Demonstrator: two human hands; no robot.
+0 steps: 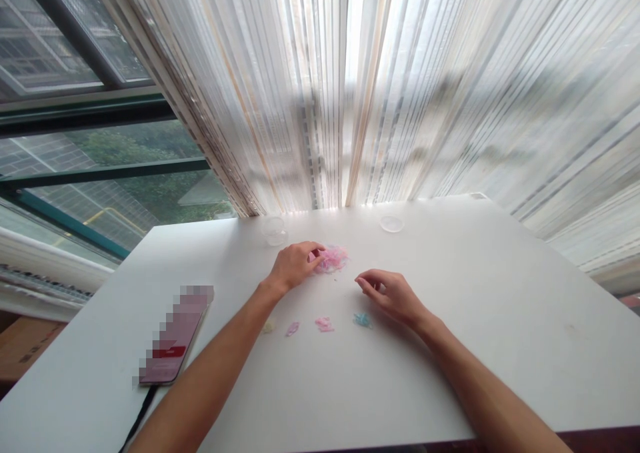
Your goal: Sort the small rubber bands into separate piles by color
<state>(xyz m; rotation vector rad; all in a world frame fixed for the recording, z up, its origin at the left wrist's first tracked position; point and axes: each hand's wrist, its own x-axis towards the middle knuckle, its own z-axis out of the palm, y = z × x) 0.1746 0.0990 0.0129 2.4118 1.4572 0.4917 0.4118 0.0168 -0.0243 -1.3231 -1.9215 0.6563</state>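
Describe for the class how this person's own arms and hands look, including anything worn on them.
The left hand and right hand are without gloves. Both forearms are slender and bare, with no sleeve in view. No watch or bracelet shows on either wrist, and no ring can be made out on the fingers, though they appear small here.

The left grip (pixel 295 265) covers the near-left edge of the pink pile (pixel 334 259), whose separate pieces are too small and blurred to count. Whether either the left or right grip (pixel 393 293) pinches a piece is unclear. The left forearm (pixel 225 359) lies beside the pale yellowish cluster (pixel 269 326), too faint to make out. Both forearms and 1 black cable (pixel 141 416) run off the bottom edge. Square blocks blur the phone (pixel 173 346). The curtain (pixel 325 93) is cut off above; lettering on the cardboard box (pixel 27 346), cropped at left, is unreadable.
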